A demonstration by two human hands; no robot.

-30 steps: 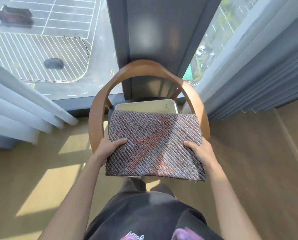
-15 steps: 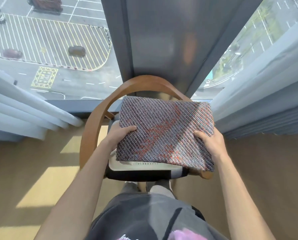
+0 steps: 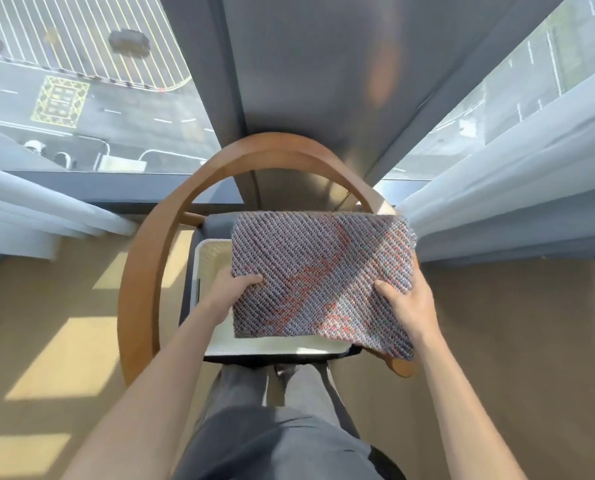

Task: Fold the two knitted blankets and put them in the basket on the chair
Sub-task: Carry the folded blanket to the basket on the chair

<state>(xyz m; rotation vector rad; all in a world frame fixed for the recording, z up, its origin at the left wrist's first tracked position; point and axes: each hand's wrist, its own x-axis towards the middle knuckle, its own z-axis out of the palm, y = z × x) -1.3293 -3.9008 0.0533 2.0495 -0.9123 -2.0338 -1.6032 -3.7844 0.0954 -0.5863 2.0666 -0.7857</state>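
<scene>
step: placing, likely | folded grey-and-red knitted blanket [image 3: 320, 275] held flat over cream plastic basket [image 3: 275, 347] on round-backed wooden chair [image 3: 140, 289], overhanging the basket's right edge | left hand [image 3: 232, 292] and right hand [image 3: 408, 303] each grasp a side edge, probably so the fold holds

Chair's curved backrest [image 3: 171, 251] rings the basket [image 3: 213, 258]
</scene>
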